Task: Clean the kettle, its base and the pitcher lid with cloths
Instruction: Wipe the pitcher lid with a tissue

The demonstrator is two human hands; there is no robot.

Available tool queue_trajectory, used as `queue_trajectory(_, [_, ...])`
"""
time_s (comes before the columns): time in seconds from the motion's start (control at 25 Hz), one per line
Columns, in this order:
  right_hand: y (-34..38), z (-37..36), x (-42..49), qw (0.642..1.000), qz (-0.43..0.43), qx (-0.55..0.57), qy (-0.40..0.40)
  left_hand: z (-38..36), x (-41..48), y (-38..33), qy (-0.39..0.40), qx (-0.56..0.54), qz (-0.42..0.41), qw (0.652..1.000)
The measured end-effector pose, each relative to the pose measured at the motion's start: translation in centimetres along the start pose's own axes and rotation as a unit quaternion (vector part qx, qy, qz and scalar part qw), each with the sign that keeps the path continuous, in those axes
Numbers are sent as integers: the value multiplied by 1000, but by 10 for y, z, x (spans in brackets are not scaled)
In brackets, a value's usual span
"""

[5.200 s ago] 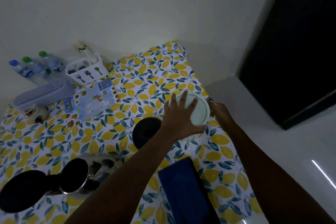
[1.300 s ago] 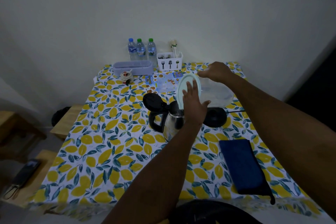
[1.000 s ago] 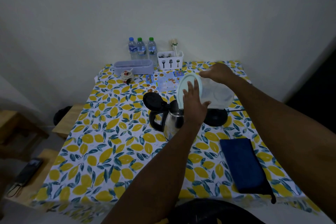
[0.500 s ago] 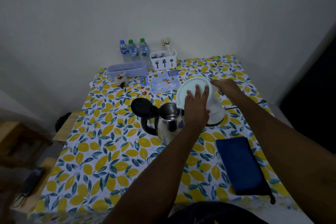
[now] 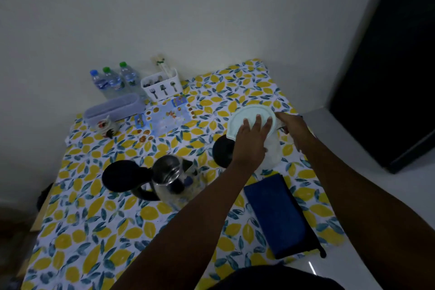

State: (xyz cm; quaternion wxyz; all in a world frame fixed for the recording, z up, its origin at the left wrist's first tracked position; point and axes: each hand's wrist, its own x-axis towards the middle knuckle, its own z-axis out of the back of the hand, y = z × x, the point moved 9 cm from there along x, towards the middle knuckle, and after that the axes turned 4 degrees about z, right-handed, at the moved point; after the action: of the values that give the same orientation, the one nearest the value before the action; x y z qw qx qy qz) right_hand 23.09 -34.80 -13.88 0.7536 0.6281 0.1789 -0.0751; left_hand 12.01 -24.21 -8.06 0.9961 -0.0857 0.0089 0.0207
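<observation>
My left hand (image 5: 250, 142) holds the pale round pitcher lid (image 5: 247, 116) flat from above, fingers spread over it. Right under the lid stands the clear pitcher (image 5: 273, 154). My right hand (image 5: 293, 128) grips it at its far right rim. The black kettle base (image 5: 221, 153) lies just left of the pitcher, partly hidden by my left hand. A steel kettle (image 5: 173, 178) stands mid-table with its black lid (image 5: 124, 175) flipped open to the left. A folded dark blue cloth (image 5: 276, 215) lies near the front right edge.
Against the back wall stand three water bottles (image 5: 110, 80), a white cutlery holder (image 5: 162, 88) and a lavender box (image 5: 115, 107). A blue placemat (image 5: 164, 116) and a small figurine (image 5: 106, 125) lie nearby. The lemon-print tablecloth (image 5: 94, 231) ends close on the right.
Both hands have brought the lid and pitcher toward the table's right side. The lid went from tilted on edge to flat over the pitcher. My view has swung left and down.
</observation>
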Motion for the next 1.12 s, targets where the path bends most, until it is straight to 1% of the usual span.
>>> queue_trajectory(0.08, [-7, 24, 14, 999, 5, 36, -16, -10, 20, -19, 16, 12, -19, 1000])
queue_trajectory(0.16, [-15, 44, 28, 998, 1, 48, -33, -21, 38, -33, 29, 18, -26, 999])
queue_trajectory(0.32, [-19, 60, 50, 998, 1, 58, -30, -37, 59, -49, 28, 37, -20, 999])
queue_trajectory(0.52, [-24, 63, 72, 998, -10, 58, -25, -40, 74, -51, -3, 63, -33, 997])
queue_trajectory(0.72, [-42, 74, 79, 998, 15, 66, -15, -53, 72, -63, -30, 97, -35, 994])
queue_trajectory(0.92, [-40, 74, 80, 998, 68, 15, -9, -53, 72, -62, -45, 89, -25, 995])
queue_trajectory(1.04, [-35, 85, 70, 988, 122, -64, -70, -52, 70, -63, -36, 68, -18, 997])
queue_trajectory(1.12, [-28, 89, 49, 978, 167, -76, -99, -48, 66, -63, -42, 52, -29, 997])
